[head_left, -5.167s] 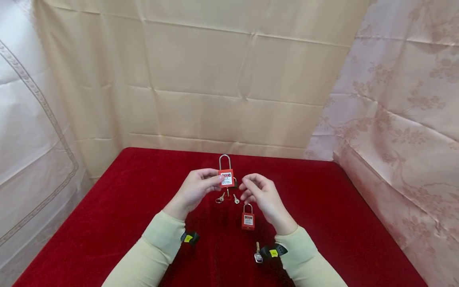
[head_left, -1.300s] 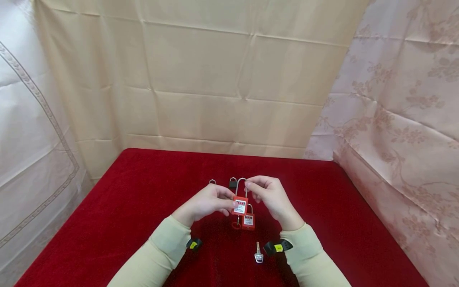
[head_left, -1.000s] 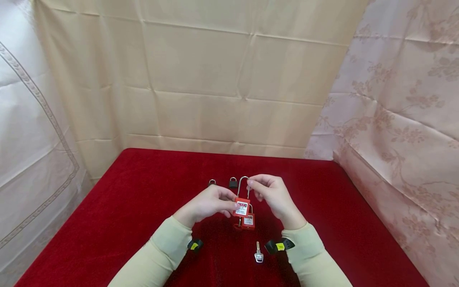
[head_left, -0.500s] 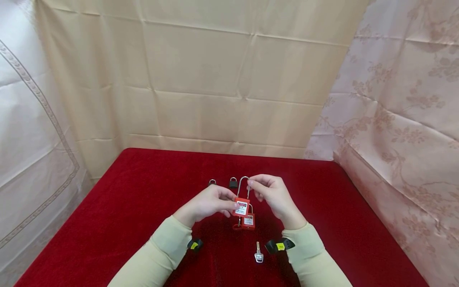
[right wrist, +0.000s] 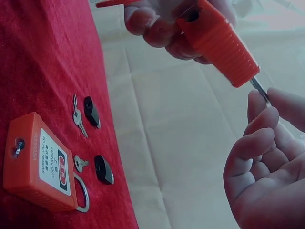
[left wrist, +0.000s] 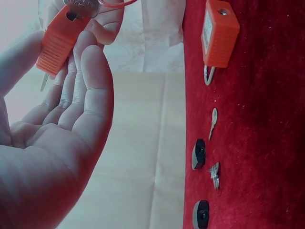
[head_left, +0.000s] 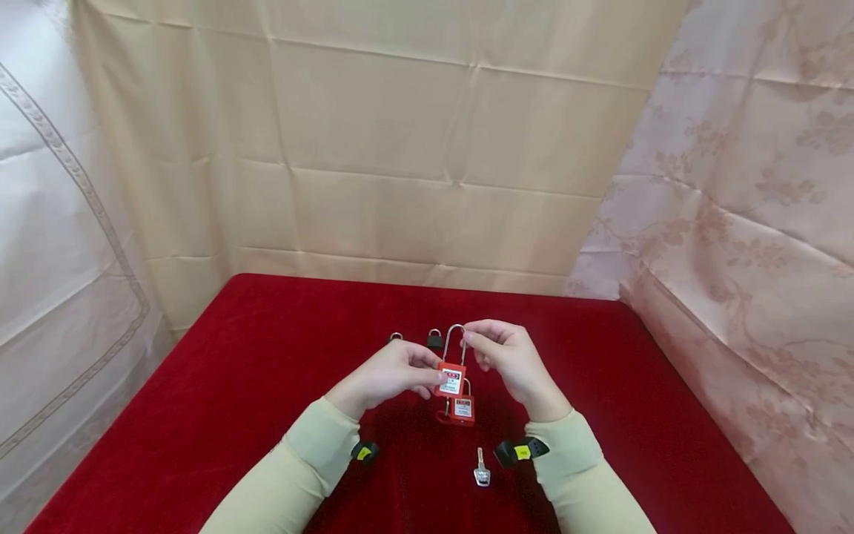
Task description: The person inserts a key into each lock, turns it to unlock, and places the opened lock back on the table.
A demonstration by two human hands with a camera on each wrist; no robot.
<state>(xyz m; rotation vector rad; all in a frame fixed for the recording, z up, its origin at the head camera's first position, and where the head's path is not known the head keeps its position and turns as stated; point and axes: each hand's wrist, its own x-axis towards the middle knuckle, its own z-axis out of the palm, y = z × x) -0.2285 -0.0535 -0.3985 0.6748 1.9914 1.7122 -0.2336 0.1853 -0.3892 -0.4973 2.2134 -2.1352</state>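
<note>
My left hand (head_left: 394, 374) holds the body of a red padlock (head_left: 452, 380) between thumb and fingers, its white label facing me. With thumb and fingertips my right hand (head_left: 510, 360) pinches the long metal shackle (head_left: 446, 345) near its top right. A key (left wrist: 82, 6) with a red ring (left wrist: 116, 5) sits at the keyhole in the padlock's underside. Behind and below the held lock, a second red padlock (head_left: 463, 411) lies on the table, its shackle pointing away; the right wrist view shows its label and bare keyhole.
A single silver key (head_left: 482, 470) lies nearest me on the red cloth (head_left: 587, 415). Two small black padlocks (head_left: 435, 339) lie farther back, one partly behind my left hand. Small keys (left wrist: 214, 176) lie near them. A beige curtain (head_left: 373, 185) hangs behind the table.
Since the oldest frame, my left hand has brought the padlock right and nearer, and my right hand has taken hold of its shackle; more shackle now shows above the body. Over the last second, little moved.
</note>
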